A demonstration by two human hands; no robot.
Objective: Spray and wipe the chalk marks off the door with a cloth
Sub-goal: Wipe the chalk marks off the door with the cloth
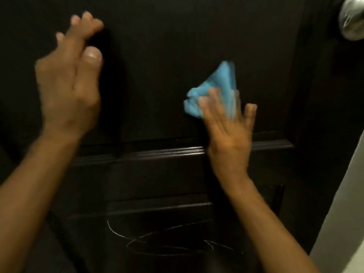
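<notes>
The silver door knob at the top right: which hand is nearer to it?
The right hand, pressing the blue cloth on the door, is below-left of the door knob. The left hand is far across at the left.

I have one view only, from the camera worn on the person's head, so no second view shares anything with it. It looks forward and tilts down at a dark door [157,75], close enough that the door fills nearly the whole picture. Both forearms come in from the bottom corners, the left hand [69,85] high on the left, the right hand [228,133] near the middle. The wide lens bends the edges: a metal doorknob [352,18] sits cut off in the top right corner, and a pale wall [344,223] runs down the right edge.
</notes>
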